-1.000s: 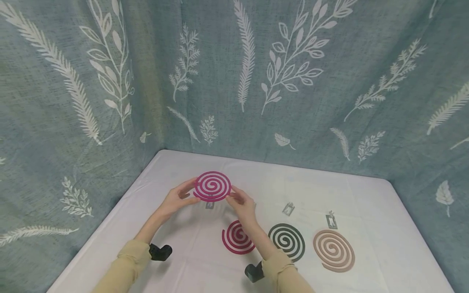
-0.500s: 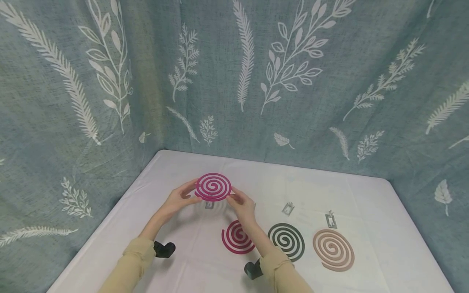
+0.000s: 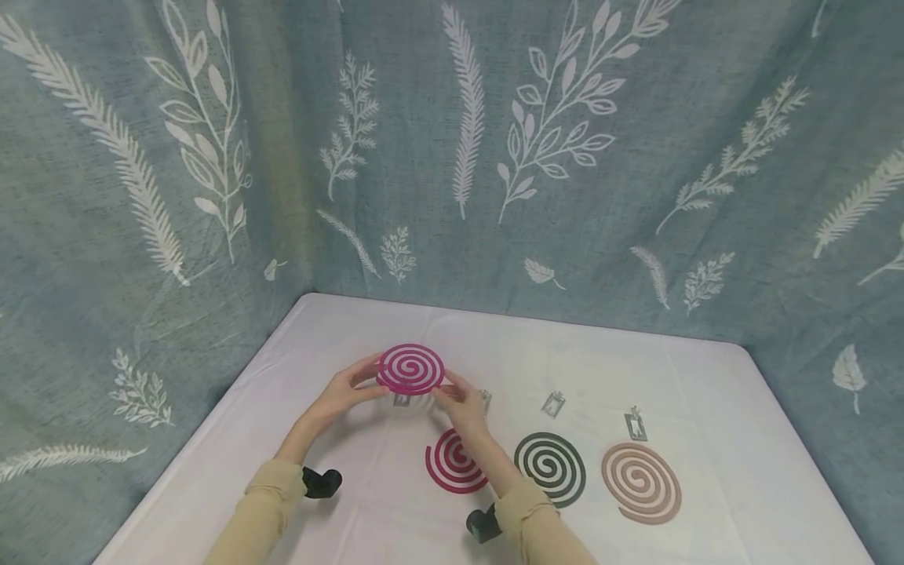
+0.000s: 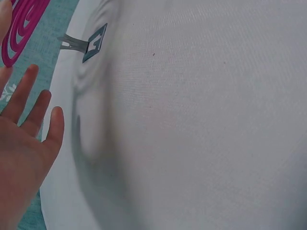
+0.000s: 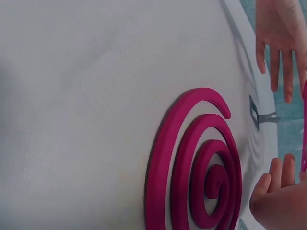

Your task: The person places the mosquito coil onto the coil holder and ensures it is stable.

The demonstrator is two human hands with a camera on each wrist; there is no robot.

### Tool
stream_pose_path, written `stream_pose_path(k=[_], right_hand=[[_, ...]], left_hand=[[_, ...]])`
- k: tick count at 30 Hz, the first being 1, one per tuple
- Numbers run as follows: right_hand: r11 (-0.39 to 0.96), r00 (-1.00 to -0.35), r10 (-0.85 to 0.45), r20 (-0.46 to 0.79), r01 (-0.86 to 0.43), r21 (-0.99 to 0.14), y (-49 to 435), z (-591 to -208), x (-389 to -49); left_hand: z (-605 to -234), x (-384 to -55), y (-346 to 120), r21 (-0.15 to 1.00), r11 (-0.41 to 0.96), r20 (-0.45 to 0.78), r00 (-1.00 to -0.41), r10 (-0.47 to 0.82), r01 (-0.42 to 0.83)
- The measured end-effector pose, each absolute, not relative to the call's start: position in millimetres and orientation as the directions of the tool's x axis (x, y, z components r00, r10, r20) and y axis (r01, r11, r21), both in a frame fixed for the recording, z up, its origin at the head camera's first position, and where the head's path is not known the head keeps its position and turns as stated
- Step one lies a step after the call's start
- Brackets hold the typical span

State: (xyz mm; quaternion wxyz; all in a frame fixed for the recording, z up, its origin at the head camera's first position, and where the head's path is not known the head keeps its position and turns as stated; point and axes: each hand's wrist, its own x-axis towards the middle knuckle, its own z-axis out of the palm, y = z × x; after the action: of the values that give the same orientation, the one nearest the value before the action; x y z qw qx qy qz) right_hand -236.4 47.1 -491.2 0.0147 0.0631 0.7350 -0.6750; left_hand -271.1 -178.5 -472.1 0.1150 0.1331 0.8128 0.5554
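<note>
A magenta mosquito coil (image 3: 410,369) is held up above the far left part of the table, lying nearly flat. My left hand (image 3: 346,391) pinches its left edge between thumb and fingertips; the other fingers spread out straight in the left wrist view. On the opposite edge, my right hand (image 3: 462,404) pinches the coil too. Just below it stands a small metal coil stand (image 4: 96,43) with an upright prong, partly covered by the coil in the head view. A crimson mosquito coil (image 5: 156,191) lies on the table beneath my right forearm, which hides part of it.
Right of the crimson coil lie a dark green coil (image 3: 550,468) and a tan coil (image 3: 641,482). Behind them sit more metal stands (image 3: 554,404), one partly hidden by my right hand. A patterned blue-green curtain (image 3: 494,157) encloses the white-covered table (image 3: 706,377).
Both hands have lowered the magenta coil slightly toward the metal stand, and it lies flatter than before. The coils on the table have stayed in place.
</note>
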Motion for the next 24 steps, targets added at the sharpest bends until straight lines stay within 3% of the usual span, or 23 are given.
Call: stream_pose_path(k=[24], right_hand=[[0.107, -0.982, -0.104, -0.156, 0.145, -0.984, 54.3, -500.6, -238.8]], left_hand=[[-491.2, -273.5, -183.3, 0.917, 0.398, -0.117, -0.941, 0.318, 0.02]])
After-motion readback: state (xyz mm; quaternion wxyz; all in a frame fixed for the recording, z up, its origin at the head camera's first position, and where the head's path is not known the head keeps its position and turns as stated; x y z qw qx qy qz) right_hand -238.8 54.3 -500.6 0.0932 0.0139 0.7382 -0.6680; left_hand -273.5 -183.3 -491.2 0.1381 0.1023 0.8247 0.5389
